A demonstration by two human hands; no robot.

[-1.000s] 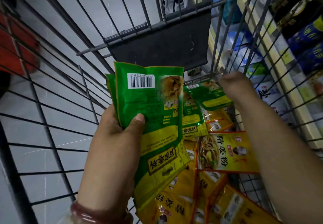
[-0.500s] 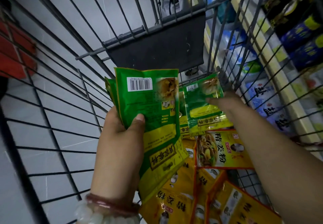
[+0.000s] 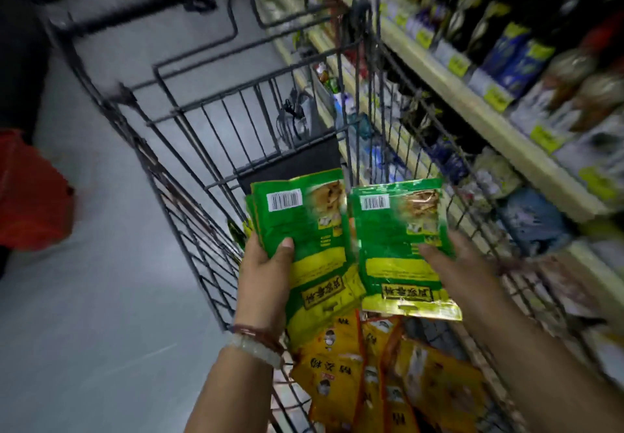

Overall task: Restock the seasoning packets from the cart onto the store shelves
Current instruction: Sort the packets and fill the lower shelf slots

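Green and yellow foil is seen in both hands above the wire shopping cart [image 3: 189, 149]. A small stack of green seasoning packets [image 3: 304, 230] is gripped by the left hand [image 3: 266, 274], thumb pressed across the front and fingers curled behind. A single green packet [image 3: 401, 247] is held just beside that stack by the right hand [image 3: 449, 263], thumb laid on its face; the fingers behind it are hidden. The two are close at their inner edges; whether they touch cannot be told.

A white barcode sticker is carried at the top left corner of each front packet, beside a food picture. Chinese characters in a yellow panel near the lower edge are seen upside down and too blurred to be read.

Yellow seasoning packets [image 3: 341, 365] with Chinese print lie in the cart below the hands. Store shelves [image 3: 472, 101] with yellow price tags run along the cart's right side, close to its wall. Open grey floor [image 3: 84, 297] lies to the cart's left.
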